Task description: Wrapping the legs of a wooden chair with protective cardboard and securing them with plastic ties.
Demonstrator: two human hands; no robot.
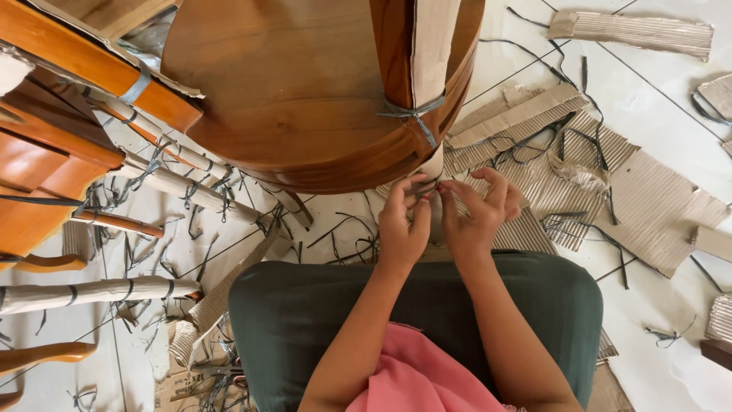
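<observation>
Both bare hands meet just below the rim of a large round table top of polished brown wood point(290, 84), which stands tipped toward the camera and fills the upper middle of the head view. The left hand point(402, 225) and the right hand point(476, 217) have their fingertips pinched together on a thin grey-black plastic strap point(429, 185) at the point where it crosses the lower end of a strip of corrugated brown cardboard point(431, 46) laid over the table's edge; the fingers are nearly closed on the strap, thumbs and forefingers touching, though how much of it each hand has hold of is too small to tell. Directly above the pinch, the same kind of strap is knotted around the cardboard strip and the table rim. Below the hands, the person's lap is covered by dark green fabric point(549, 305) with a pink cloth point(415, 378) nearest the camera. Right of the grip, torn sheets of corrugated cardboard point(656, 206) and loose strap cuttings lie scattered on the white tiled floor point(671, 114). Well to the left of the grip, wooden furniture legs wrapped in cardboard and bound with straps point(183, 187) slant across the floor.
</observation>
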